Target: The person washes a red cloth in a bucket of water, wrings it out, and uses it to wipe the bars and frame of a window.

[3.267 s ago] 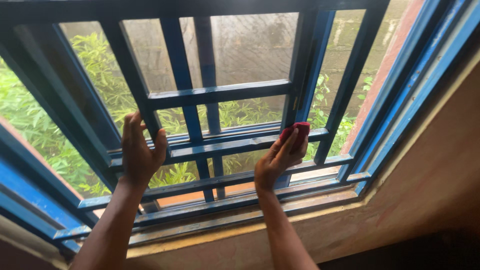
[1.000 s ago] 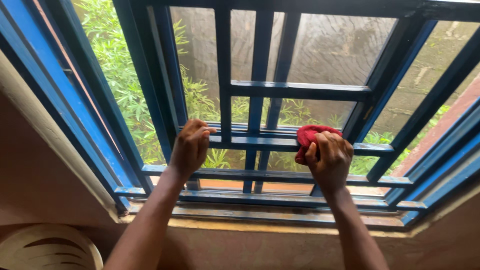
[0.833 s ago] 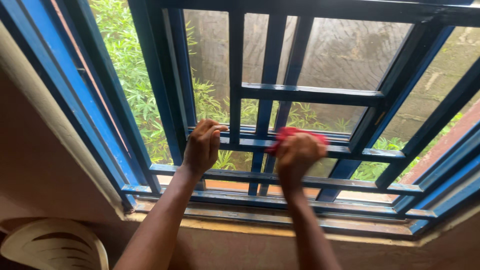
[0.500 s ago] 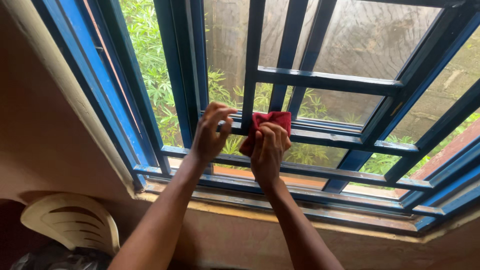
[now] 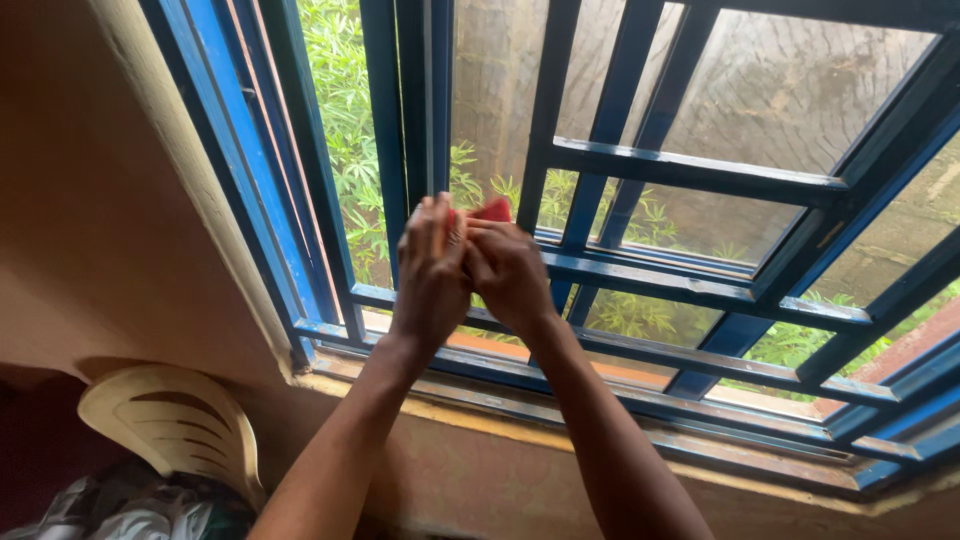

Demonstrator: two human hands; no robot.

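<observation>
My right hand (image 5: 508,272) grips a red cloth (image 5: 490,211) and presses it on the left end of a horizontal blue bar of the window grille (image 5: 700,172). Only a small corner of the cloth shows above my fingers. My left hand (image 5: 432,270) is right beside it, touching the right hand and the cloth, with its fingers up against a vertical blue bar (image 5: 436,100). Both hands meet at the lower left part of the grille. Whether the left hand also grips the cloth is unclear.
A blue window frame (image 5: 255,180) stands at the left against a tan wall (image 5: 90,200). The sill (image 5: 620,445) runs under the grille. A cream plastic chair back (image 5: 170,425) with cloth on it is at the lower left. Green plants and a grey wall lie outside.
My right hand has slid the red cloth leftward along the horizontal bar until it met my left hand. The view has shifted left, showing more wall and the chair.
</observation>
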